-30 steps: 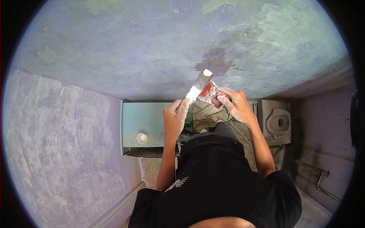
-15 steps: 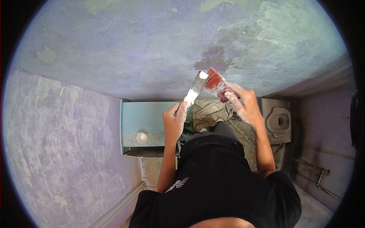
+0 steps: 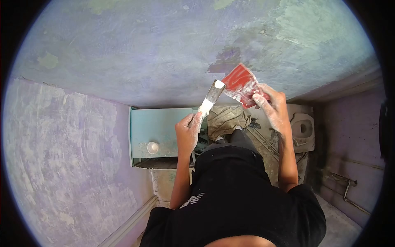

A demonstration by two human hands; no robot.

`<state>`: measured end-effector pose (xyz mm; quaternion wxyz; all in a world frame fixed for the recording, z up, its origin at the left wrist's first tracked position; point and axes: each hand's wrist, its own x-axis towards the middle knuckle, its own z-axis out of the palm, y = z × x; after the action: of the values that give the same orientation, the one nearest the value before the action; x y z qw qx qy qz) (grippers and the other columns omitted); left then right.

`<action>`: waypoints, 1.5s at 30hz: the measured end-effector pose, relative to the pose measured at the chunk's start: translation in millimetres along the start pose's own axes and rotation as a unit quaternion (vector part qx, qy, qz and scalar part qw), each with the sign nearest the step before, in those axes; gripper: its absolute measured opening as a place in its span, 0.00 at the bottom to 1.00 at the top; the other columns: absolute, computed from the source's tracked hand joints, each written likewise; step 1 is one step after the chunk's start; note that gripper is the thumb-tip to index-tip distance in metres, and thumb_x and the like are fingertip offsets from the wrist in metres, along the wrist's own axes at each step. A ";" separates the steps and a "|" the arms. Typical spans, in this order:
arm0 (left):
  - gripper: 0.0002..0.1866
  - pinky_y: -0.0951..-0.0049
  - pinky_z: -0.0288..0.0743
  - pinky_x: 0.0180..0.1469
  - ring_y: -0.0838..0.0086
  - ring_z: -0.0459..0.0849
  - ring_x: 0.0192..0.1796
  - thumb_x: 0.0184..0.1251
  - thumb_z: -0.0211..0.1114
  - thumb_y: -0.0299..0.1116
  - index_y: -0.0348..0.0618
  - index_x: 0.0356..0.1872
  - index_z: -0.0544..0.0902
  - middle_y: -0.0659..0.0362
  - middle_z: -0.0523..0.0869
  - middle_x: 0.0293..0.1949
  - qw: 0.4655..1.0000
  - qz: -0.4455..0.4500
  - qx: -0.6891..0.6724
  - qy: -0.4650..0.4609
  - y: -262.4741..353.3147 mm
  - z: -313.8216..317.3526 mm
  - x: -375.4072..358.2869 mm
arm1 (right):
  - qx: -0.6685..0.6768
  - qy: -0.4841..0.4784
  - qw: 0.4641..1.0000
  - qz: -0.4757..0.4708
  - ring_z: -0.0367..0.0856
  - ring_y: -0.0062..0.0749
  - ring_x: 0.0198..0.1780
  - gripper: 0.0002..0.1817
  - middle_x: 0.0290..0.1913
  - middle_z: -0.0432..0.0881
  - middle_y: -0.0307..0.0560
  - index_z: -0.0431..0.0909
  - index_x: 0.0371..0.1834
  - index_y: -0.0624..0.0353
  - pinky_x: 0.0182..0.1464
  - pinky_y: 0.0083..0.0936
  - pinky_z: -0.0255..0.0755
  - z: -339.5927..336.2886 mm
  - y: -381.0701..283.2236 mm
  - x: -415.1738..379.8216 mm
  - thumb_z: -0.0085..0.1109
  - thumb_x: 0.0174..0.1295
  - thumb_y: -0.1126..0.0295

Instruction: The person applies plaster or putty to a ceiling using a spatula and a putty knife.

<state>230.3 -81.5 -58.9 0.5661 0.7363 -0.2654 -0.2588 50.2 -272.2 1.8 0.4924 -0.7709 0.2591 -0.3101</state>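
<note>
The grip of the left hand [image 3: 188, 131] was clamped on a narrow putty knife with a dull grey metal blade [image 3: 213, 95], thick white paste covering its tip and the part next to the fingers. The grip of the right hand [image 3: 273, 106] was closed on a flat, red, four-sided scraper [image 3: 240, 80], its smooth face streaked with white and caked more heavily near the thumb. Both tools were held up in front of the bluish-purple wall [image 3: 135, 53]; the scraper's left corner met the knife's tip in view, though actual contact could not be told. White residue crusted the skin of both hands.

Below and left lay a flat turquoise worktop [image 3: 162, 123], speckled near its front edge, where a small round white cup [image 3: 152, 147] stood nearer the left corner. Right of the worktop was a crumpled khaki cloth [image 3: 224, 121], its folds stiff-looking, and farther right a grey squat toilet pan [image 3: 302, 129] with an oval rim.
</note>
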 end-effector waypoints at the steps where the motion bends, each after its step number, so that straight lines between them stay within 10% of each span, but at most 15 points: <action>1: 0.20 0.77 0.56 0.22 0.85 0.62 0.22 0.70 0.62 0.40 0.32 0.24 0.77 0.67 0.67 0.16 1.000 0.008 0.005 -0.002 -0.3 0.1 -0.1 | -0.066 -0.015 0.998 0.000 0.77 0.28 0.26 0.16 0.28 0.83 0.51 0.79 0.50 0.66 0.36 0.26 0.72 2.5 -2.3 -2.8 0.56 0.67 0.65; 7: 0.19 0.77 0.57 0.23 0.85 0.62 0.22 0.71 0.62 0.39 0.33 0.25 0.77 0.67 0.68 0.16 0.999 0.011 -0.038 -0.017 0.5 9.7 3.9 | -0.164 -0.130 0.977 0.037 0.79 0.28 0.25 0.17 0.28 0.83 0.48 0.78 0.52 0.66 0.30 0.27 0.74 25.7 56.6 -8.4 0.57 0.66 0.66; 9: 0.18 0.77 0.57 0.23 0.85 0.63 0.22 0.71 0.62 0.39 0.33 0.26 0.78 0.67 0.69 0.17 0.999 0.004 -0.046 -0.013 4.4 9.6 0.5 | 0.011 -0.014 0.999 0.038 0.82 0.33 0.27 0.17 0.31 0.84 0.46 0.78 0.52 0.60 0.34 0.32 0.76 23.1 61.8 -11.3 0.56 0.67 0.60; 13: 0.14 0.77 0.60 0.24 0.86 0.65 0.24 0.69 0.64 0.37 0.34 0.32 0.79 0.65 0.70 0.18 1.000 0.020 -0.022 0.005 -6.8 4.1 3.2 | 0.356 -0.014 0.921 0.157 0.82 0.19 0.30 0.17 0.36 0.84 0.45 0.76 0.52 0.66 0.23 0.11 0.73 4.4 50.0 -13.3 0.57 0.64 0.67; 17: 0.11 0.80 0.61 0.25 0.86 0.67 0.23 0.69 0.64 0.35 0.35 0.35 0.79 0.67 0.72 0.20 0.994 0.084 0.071 0.017 -10.5 3.0 6.9 | 0.520 0.051 0.814 0.253 0.86 0.31 0.40 0.20 0.47 0.83 0.53 0.71 0.57 0.72 0.39 0.26 0.86 20.2 27.9 -24.8 0.53 0.61 0.77; 21: 0.13 0.68 0.74 0.37 0.63 0.80 0.32 0.60 0.70 0.30 0.32 0.41 0.80 0.51 0.82 0.32 0.965 0.215 0.141 0.044 -16.7 12.2 3.7 | 0.599 0.008 0.759 0.254 0.85 0.37 0.48 0.20 0.51 0.81 0.59 0.69 0.58 0.77 0.48 0.29 0.85 32.4 30.3 -29.8 0.51 0.62 0.78; 45: 0.20 0.60 0.75 0.49 0.57 0.82 0.46 0.53 0.71 0.26 0.37 0.49 0.82 0.52 0.84 0.44 0.865 0.440 0.242 0.022 -53.0 5.3 11.7 | 0.695 -0.032 0.665 0.273 0.84 0.39 0.48 0.20 0.52 0.79 0.64 0.67 0.57 0.81 0.52 0.28 0.83 -7.9 27.9 -5.7 0.49 0.63 0.80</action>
<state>240.4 -81.6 -112.6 0.4310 0.6626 -0.6034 0.1057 37.9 -283.5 -22.6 0.9558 -0.1094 0.1512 -0.2274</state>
